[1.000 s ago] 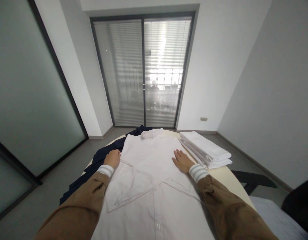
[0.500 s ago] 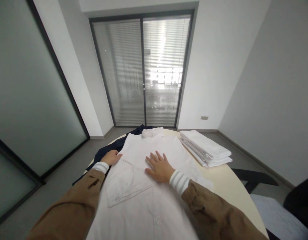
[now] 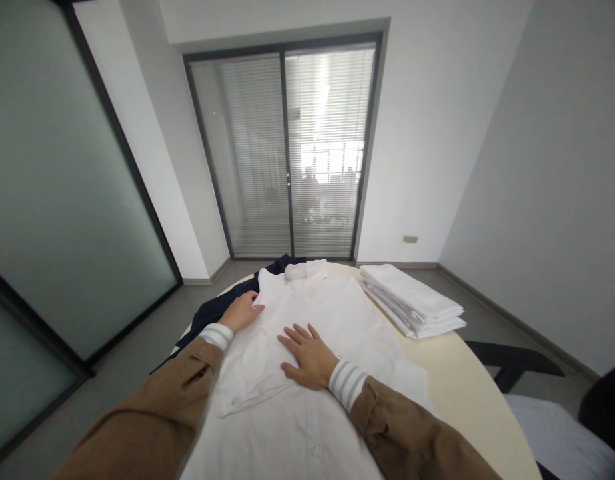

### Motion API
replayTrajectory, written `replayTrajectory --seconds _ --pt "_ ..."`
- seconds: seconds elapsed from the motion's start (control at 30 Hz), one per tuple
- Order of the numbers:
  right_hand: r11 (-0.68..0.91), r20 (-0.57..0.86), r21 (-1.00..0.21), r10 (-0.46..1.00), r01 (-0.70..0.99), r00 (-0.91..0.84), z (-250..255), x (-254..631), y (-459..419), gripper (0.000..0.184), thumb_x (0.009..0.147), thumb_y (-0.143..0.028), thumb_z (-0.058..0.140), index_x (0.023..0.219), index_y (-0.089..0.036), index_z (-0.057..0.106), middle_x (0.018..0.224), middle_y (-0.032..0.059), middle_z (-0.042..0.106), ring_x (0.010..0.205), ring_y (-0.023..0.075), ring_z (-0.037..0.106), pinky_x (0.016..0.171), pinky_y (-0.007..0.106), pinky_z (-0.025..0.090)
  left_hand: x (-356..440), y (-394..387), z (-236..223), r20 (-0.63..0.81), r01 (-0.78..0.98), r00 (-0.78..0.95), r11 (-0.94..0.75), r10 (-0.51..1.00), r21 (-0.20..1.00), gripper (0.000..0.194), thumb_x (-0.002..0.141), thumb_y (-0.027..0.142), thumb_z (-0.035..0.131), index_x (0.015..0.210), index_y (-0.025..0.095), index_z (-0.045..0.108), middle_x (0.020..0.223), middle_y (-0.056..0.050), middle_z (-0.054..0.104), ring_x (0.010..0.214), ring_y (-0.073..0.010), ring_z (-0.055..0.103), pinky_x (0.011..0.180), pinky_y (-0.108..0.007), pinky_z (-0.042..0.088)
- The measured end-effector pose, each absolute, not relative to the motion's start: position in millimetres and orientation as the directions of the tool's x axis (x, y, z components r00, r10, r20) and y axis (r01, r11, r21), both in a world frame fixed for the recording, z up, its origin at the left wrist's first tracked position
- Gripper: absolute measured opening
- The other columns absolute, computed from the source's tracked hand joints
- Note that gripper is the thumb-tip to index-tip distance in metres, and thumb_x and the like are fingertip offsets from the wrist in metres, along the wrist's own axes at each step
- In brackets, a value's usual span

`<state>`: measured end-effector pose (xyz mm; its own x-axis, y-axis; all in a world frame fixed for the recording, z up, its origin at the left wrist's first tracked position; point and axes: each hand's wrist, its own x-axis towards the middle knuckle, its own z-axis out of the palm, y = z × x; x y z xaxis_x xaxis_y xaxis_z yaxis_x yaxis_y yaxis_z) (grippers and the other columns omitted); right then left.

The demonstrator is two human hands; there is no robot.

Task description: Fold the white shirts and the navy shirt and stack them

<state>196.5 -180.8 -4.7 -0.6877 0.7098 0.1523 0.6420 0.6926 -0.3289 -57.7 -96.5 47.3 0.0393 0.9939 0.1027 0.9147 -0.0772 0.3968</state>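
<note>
Head view: our spread fingers on a white shirt.
Our right hand (image 3: pixel 310 359) lies palm down, fingers fanned, gripping nothing; our left hand (image 3: pixel 241 311) curls loosely at the shirt's edge, and we cannot tell whether it pinches cloth. Beneath and beyond our fingertips spreads the white shirt (image 3: pixel 317 300), likely light, limp and easily creased, best taken at shoulder and side edge. Right of our fingers sits a folded white stack (image 3: pixel 412 297); left, dark cloth (image 3: pixel 214 308).
</note>
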Motion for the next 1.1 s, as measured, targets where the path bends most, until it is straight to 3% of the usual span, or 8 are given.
replayTrajectory --seconds 0.17,0.37,0.53,0.67,0.77,0.93,1.1 --pt "0.657 0.085 -0.376 0.727 0.653 -0.682 0.0 195.6 -179.8 0.073 0.092 -0.064 0.041 0.153 -0.025 0.036 0.161 0.0103 0.030 0.149 0.0323 0.021 0.120 0.055 0.011 -62.6 -91.5 46.7 0.056 0.927 -0.034 0.011 0.998 0.375 0.034 0.082 0.030 0.062 0.113 0.015 0.066 0.120 -0.016 0.069 0.113 -0.0306 0.065 0.093 -0.033 0.046" --pt "0.673 -0.022 -0.366 0.685 0.643 -0.728 5.6 196.9 -173.0 0.090 0.084 -0.077 0.045 0.156 -0.025 0.029 0.163 0.0142 0.023 0.149 0.0372 0.017 0.118 0.059 0.013 -88.8 -84.9 24.3 -0.007 0.910 -0.119 0.112 0.993 0.400 0.030 0.080 0.028 0.062 0.105 0.013 0.071 0.115 -0.017 0.072 0.109 -0.0312 0.067 0.090 -0.032 0.048" --pt "0.704 0.035 -0.305 0.681 0.641 -0.731 17.9 188.8 -160.3 0.089 0.076 -0.078 0.058 0.146 -0.025 0.046 0.148 0.0172 0.046 0.133 0.0399 0.041 0.106 0.060 0.032 -100.4 -71.1 7.0 -0.014 0.870 -0.154 0.142 0.988 0.472 0.026 0.081 0.029 0.062 0.099 0.015 0.074 0.107 -0.013 0.075 0.103 -0.0280 0.069 0.085 -0.028 0.049" --pt "0.644 0.047 -0.288 0.749 0.709 -0.661 23.8 169.3 -135.1 0.064 0.090 -0.060 0.051 0.138 -0.019 0.053 0.136 0.0193 0.055 0.122 0.0366 0.052 0.097 0.055 0.042 -103.2 -58.0 -3.8 -0.008 0.831 -0.192 0.166 0.981 0.531 0.031 0.087 0.039 0.056 0.092 0.015 0.075 0.100 -0.014 0.076 0.098 -0.0291 0.070 0.080 -0.030 0.050" --pt "0.592 0.061 -0.307 0.793 0.745 -0.606 20.0 152.1 -110.5 0.062 0.092 -0.050 0.051 0.143 -0.015 0.047 0.147 0.0196 0.047 0.131 0.0360 0.045 0.105 0.053 0.038 -103.5 -53.6 -9.3 0.005 0.809 -0.183 0.148 0.983 0.569 0.033 0.088 0.040 0.054 0.091 0.013 0.075 0.098 -0.015 0.076 0.096 -0.0300 0.070 0.081 -0.032 0.049" --pt "0.516 0.059 -0.359 0.844 0.778 -0.533 10.0 129.2 -75.7 0.067 0.096 -0.047 0.043 0.153 -0.012 0.033 0.160 0.0177 0.028 0.146 0.0351 0.028 0.115 0.052 0.026 -101.6 -57.0 -8.5 0.042 0.779 -0.100 0.052 0.994 0.625 0.030 0.088 0.030 0.055 0.101 0.011 0.074 0.107 -0.014 0.075 0.101 -0.0283 0.069 0.087 -0.031 0.049" --pt "0.471 0.055 -0.372 0.871 0.800 -0.488 -1.8 112.9 -52.9 0.064 0.099 -0.045 0.037 0.155 -0.015 0.030 0.162 0.0149 0.026 0.148 0.0336 0.023 0.116 0.055 0.021 -96.9 -64.0 5.1 0.081 0.752 -0.001 -0.053 0.997 0.657 0.033 0.085 0.020 0.055 0.113 0.010 0.071 0.115 -0.012 0.073 0.106 -0.0262 0.068 0.094 -0.030 0.048"
